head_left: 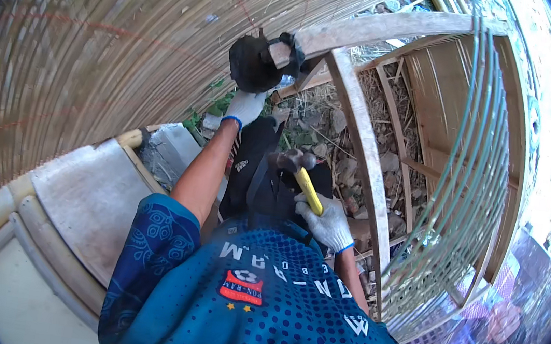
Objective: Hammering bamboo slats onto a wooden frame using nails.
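Dotted jersey (197, 307) spreads below knit-gloved hands (246, 106), the right (327, 224) gripping a hammer (308, 189)

The left hand (246, 107) has its fingertips hidden behind the black thing (250, 66); the hammer (309, 191) has its butt hidden within right hand (331, 224) fingers; leftward of both, slatted wall (98, 47) is cut off.

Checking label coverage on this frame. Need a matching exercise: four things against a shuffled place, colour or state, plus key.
Things:
1. hammer
2. left hand
3. shirt
4. green strips

Places, colours, states:
A. curving down the right side of the picture
B. just below the black object in the picture
C. gripped by the right hand
D. teal and dark blue

Pairs: 1-C, 2-B, 3-D, 4-A
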Available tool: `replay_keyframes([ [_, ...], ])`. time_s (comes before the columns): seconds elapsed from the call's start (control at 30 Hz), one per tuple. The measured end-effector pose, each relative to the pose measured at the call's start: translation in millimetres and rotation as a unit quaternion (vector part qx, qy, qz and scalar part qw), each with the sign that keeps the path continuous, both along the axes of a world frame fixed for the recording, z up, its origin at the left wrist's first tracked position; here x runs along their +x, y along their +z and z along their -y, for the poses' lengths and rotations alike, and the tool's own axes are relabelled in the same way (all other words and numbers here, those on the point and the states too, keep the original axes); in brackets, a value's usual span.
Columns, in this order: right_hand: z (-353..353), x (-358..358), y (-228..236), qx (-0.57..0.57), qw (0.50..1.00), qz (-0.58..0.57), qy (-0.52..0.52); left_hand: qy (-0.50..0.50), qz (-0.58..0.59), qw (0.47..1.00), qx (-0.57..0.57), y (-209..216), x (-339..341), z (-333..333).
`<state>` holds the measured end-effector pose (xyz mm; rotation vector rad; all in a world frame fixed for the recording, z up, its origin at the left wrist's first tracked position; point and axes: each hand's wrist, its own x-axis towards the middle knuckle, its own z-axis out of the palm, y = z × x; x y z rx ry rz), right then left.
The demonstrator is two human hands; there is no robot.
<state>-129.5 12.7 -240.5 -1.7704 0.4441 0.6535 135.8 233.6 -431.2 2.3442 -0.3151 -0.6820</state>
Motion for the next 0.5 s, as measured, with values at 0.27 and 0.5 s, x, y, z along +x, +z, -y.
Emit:
replay_keyframes([
  [0.27,66,-40,-204,-0.210,0.974,-0.068,-0.049,0.076,0.149,0.984,-0.053,-224,11,50],
  [0.5,101,11,-299,-0.226,0.971,-0.074,-0.015,-0.083,0.089,0.991,0.048,-425,103,61],
])
